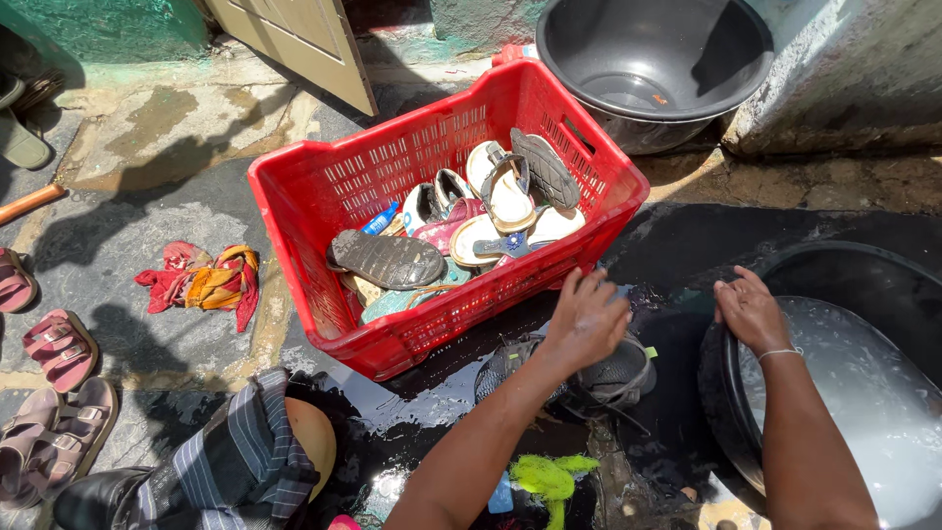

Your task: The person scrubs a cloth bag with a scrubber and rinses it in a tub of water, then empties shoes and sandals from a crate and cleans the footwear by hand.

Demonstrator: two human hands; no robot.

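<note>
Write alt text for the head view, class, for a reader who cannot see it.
A person's left hand rests on a dark shoe on wet ground, and the right hand touches the rim of a basin of soapy water. Beside them a red crate holds sandals, with pink sandals and a cloth lying nearby.

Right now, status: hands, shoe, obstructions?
Left hand open, on dark mesh shoe. Right hand open, at black soapy-water basin. Red plastic crate of sandals beside the shoe.
</note>
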